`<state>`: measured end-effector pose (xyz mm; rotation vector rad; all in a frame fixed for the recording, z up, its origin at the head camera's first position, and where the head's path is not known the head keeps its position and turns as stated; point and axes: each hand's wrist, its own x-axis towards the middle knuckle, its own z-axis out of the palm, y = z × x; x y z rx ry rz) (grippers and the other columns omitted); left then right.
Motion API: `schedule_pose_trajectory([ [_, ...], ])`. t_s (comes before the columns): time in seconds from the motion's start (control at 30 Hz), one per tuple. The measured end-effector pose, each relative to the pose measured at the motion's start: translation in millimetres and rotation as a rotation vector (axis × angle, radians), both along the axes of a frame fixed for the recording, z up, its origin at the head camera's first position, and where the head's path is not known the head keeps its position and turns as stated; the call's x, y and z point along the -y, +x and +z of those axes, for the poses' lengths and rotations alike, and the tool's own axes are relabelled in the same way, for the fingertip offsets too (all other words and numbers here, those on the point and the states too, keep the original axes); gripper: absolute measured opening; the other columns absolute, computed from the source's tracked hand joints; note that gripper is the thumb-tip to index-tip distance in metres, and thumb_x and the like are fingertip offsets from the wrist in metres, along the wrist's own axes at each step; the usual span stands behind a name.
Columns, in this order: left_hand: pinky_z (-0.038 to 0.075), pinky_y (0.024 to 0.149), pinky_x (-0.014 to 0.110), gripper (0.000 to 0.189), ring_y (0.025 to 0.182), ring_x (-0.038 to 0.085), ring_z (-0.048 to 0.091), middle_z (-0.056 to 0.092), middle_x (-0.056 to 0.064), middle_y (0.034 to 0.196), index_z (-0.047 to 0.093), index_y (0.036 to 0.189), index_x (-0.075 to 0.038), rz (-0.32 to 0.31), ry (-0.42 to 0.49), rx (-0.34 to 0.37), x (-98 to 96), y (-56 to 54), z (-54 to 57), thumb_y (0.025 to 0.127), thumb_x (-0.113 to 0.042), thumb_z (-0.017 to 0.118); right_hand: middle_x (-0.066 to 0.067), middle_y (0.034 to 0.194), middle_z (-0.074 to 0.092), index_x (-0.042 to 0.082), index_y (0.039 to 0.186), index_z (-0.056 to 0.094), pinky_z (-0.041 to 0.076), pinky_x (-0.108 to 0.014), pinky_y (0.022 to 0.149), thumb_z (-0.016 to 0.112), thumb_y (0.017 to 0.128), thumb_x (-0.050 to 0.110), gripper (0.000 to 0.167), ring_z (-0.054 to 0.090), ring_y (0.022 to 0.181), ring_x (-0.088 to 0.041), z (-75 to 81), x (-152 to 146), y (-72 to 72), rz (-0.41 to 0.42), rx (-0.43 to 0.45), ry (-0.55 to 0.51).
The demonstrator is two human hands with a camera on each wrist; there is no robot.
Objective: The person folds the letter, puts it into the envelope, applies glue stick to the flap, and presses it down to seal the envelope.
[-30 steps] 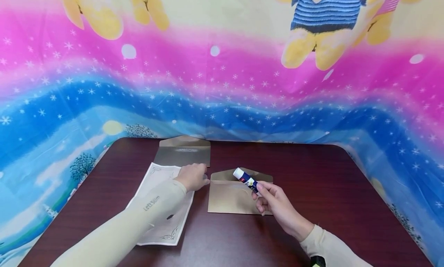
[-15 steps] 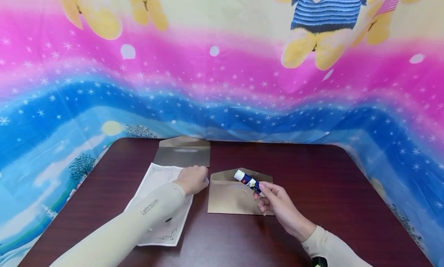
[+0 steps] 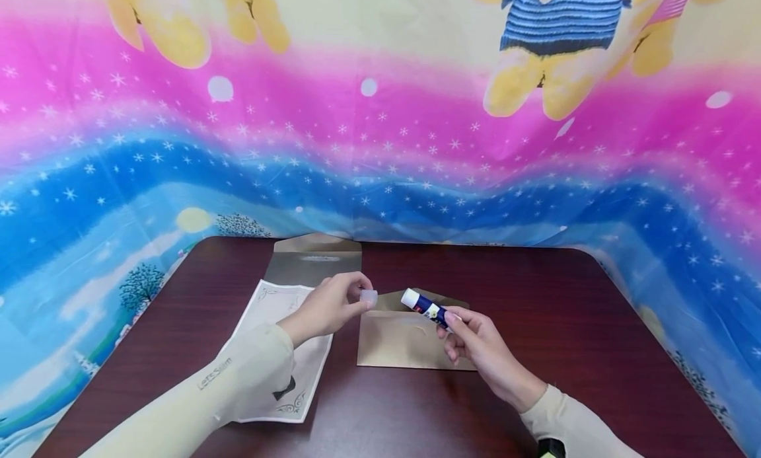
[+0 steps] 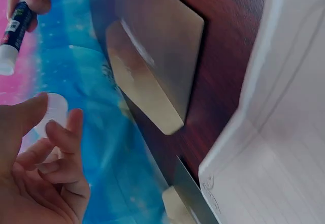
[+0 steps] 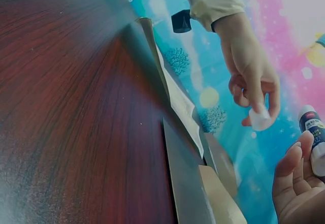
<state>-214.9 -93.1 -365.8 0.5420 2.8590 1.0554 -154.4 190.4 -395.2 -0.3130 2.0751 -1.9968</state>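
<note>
My right hand [image 3: 484, 345] holds a dark blue glue stick [image 3: 427, 308] with its white end pointing up and left. A small translucent white cap [image 3: 369, 298] is pinched between the thumb and fingers of my left hand [image 3: 329, 306], a short way left of the glue stick. Both hands are raised over the table, as the right wrist view shows with the cap [image 5: 260, 119] and the glue stick [image 5: 314, 132]. Below them lies a gold envelope [image 3: 404, 342], its flap unfolded toward the back. A cream sheet with an ornamental border [image 3: 303, 379] lies under my left forearm.
At the back edge of the dark red wooden table [image 3: 523, 293] lies a second envelope [image 3: 315, 266], flap unfolded, with a whitish smear near its fold. A printed cloth [image 3: 380, 147] hangs behind the table and along its sides.
My left hand has turned and risen, bringing the pinched cap into view near the glue stick. The right hand has barely moved. The envelopes and sheet stay in place.
</note>
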Motion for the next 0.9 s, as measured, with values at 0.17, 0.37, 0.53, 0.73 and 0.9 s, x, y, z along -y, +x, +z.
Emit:
schedule_pose_trajectory([
  [0.17,0.047,0.068,0.029,0.018,0.074,0.011,0.059,0.073,-0.001,0.089,0.068,0.108,-0.018,-0.049,0.138,0.020,0.1,10.5,2.4,0.092,-0.021,0.075,0.006,0.087,0.062,0.000,0.125,0.057,0.049,-0.022,0.060,0.047,0.108,0.032,0.037,0.054,0.059,-0.004,2.8,1,1.8,0.023,-0.023,0.009],
  [0.37,0.043,0.054,0.024,0.022,0.057,0.010,0.050,0.075,0.009,0.097,0.065,0.110,-0.012,-0.146,0.266,0.038,0.4,20.4,1.7,0.091,-0.011,0.075,0.005,0.087,0.063,-0.001,0.131,0.055,0.050,-0.023,0.061,0.048,0.108,0.029,0.038,0.054,0.060,-0.005,7.2,4,3.7,0.048,-0.046,0.018],
  [0.53,0.042,0.053,0.022,0.025,0.056,0.009,0.049,0.072,0.014,0.106,0.063,0.113,-0.011,-0.190,0.332,0.060,-1.9,28.2,2.3,0.091,-0.006,0.074,0.004,0.088,0.063,-0.008,0.135,0.051,0.050,-0.023,0.059,0.048,0.108,0.023,0.041,0.054,0.061,-0.004,8.1,8,4.8,0.074,-0.081,0.018],
  [0.73,0.041,0.052,0.021,0.027,0.056,0.008,0.049,0.070,0.014,0.111,0.063,0.115,-0.010,-0.218,0.382,0.061,-3.9,33.5,3.3,0.091,-0.004,0.073,0.003,0.089,0.062,-0.007,0.137,0.050,0.051,-0.022,0.057,0.048,0.108,0.022,0.041,0.055,0.062,-0.005,6.1,11,7.8,0.100,-0.083,0.035],
  [0.9,0.040,0.050,0.022,0.026,0.054,0.007,0.048,0.071,0.015,0.111,0.063,0.115,-0.009,-0.223,0.393,0.063,-3.4,36.5,3.0,0.091,-0.006,0.073,0.003,0.089,0.062,-0.005,0.139,0.051,0.051,-0.021,0.058,0.049,0.108,0.022,0.042,0.055,0.062,-0.006,6.2,12,8.6,0.117,-0.085,0.048],
])
